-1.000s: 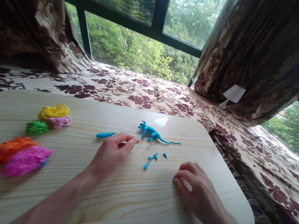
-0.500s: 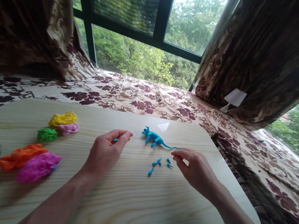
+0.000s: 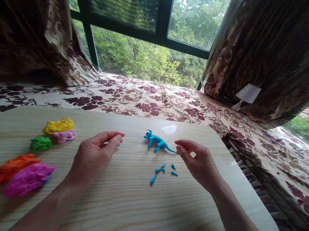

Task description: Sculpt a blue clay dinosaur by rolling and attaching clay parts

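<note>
A blue clay animal figure (image 3: pixel 156 141) with horns, legs and a thin tail stands on the light wooden table (image 3: pixel 127 212). My right hand (image 3: pixel 198 162) is at its tail end, thumb and forefinger closed in a pinch. The tail's tip is hidden by the fingers; I cannot tell whether they grip it. My left hand (image 3: pixel 93 156) is left of the figure, fingertips pinched together; anything between them is too small to make out. A bit of blue clay (image 3: pixel 119 145) shows just under its fingertips. Several small blue clay pieces (image 3: pixel 153 179), pointed like drops, lie in front of the figure.
On the left lie lumps of yellow (image 3: pixel 59 126), pale pink (image 3: pixel 64 136), green (image 3: pixel 40 144), orange (image 3: pixel 14 167) and bright pink clay (image 3: pixel 28 180). Beyond the table are a flowered cloth (image 3: pixel 122 96), a small white lamp (image 3: pixel 248 93), curtains (image 3: pixel 237 54) and a window.
My left hand has drawn left, away from the figure. My right hand has shifted slightly up and left along the tail and now covers its end. The view has tilted a little.
</note>
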Demonstrator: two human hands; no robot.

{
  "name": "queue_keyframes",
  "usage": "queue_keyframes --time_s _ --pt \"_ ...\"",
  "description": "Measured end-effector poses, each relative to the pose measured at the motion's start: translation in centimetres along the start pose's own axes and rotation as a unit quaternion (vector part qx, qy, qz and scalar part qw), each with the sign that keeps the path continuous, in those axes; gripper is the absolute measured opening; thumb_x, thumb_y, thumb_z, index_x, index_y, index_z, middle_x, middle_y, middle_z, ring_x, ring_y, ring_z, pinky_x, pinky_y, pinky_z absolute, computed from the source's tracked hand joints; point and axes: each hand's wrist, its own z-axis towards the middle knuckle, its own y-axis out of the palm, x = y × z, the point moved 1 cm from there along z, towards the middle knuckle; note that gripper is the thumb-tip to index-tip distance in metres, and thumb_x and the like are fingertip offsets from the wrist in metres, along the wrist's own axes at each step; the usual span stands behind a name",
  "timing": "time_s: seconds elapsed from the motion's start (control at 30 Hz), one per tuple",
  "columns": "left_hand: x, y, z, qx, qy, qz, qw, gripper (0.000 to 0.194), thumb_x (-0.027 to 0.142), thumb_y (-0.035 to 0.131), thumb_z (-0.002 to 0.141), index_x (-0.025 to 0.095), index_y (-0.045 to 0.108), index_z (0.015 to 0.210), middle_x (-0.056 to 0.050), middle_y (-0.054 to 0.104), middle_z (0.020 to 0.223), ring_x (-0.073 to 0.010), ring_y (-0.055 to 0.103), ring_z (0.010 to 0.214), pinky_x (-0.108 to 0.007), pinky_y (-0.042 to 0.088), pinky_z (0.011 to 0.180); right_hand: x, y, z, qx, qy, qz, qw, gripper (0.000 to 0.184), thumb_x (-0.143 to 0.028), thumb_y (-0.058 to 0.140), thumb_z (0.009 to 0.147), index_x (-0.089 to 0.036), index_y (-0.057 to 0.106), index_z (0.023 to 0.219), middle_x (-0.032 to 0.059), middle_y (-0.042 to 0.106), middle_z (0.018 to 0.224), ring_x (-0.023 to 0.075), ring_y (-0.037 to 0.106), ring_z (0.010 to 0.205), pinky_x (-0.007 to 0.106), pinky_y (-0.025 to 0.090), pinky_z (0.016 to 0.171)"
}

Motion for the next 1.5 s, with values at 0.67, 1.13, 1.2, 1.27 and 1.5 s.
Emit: queue_keyframes --time_s 0.67,1.13,1.2,1.27,1.5 --pt "0.8 0.7 -0.6 -0.04 -0.082 -0.179 0.98 0.029 0.035 0.065 0.068 0.019 0.066 0.092 -0.004 0.067 0.085 -0.0183 0.06 0.086 -0.026 0.045 0.073 0.4 5.9 3.9 -0.07 0.033 0.074 0.994 0.025 -0.027 0.054 0.079 -0.018 0.063 0.101 0.0062 0.066 0.086 0.0196 0.06 0.081 0.033 0.044 0.075" --pt "2.6 1.6 -0.9 -0.252 -0.206 -0.541 0.775 0.017 0.026 0.056 0.08 0.019 0.064 0.094 -0.006 0.064 0.103 -0.0168 0.058 0.098 -0.032 0.045 0.087 -3.7 4.2 2.5 -0.154 0.089 0.427 0.886 0.036 -0.036 0.063 0.075 -0.019 0.059 0.107 0.0054 0.068 0.095 0.0191 0.062 0.091 0.032 0.047 0.082" --pt "2.4 1.0 -0.5 -0.239 -0.218 -0.568 0.757 0.017 0.026 0.054 0.082 0.02 0.063 0.095 -0.005 0.065 0.102 -0.0163 0.059 0.095 -0.034 0.046 0.086 -2.5 2.6 2.8 -0.115 0.071 0.35 0.927 0.032 -0.036 0.061 0.077 -0.019 0.06 0.105 0.0064 0.066 0.1 0.0195 0.061 0.094 0.032 0.047 0.083" --pt "2.2 0.2 0.0 -0.212 -0.231 -0.591 0.743 0.015 0.024 0.053 0.081 0.022 0.063 0.092 -0.003 0.066 0.096 -0.0155 0.06 0.09 -0.035 0.047 0.084 -0.9 1.1 3.0 -0.09 0.067 0.262 0.959 0.025 -0.036 0.059 0.078 -0.019 0.063 0.096 0.0057 0.067 0.095 0.0192 0.062 0.089 0.031 0.048 0.079" --pt "1.8 -0.2 0.0 -0.164 -0.285 -0.564 0.758 0.013 0.022 0.055 0.077 0.022 0.063 0.087 -0.002 0.065 0.085 -0.0136 0.061 0.073 -0.035 0.051 0.076 1.9 -0.4 1.9 -0.215 0.025 0.002 0.976 0.013 -0.025 0.056 0.075 -0.022 0.069 0.076 0.0007 0.067 0.075 0.0157 0.061 0.069 0.025 0.045 0.064"
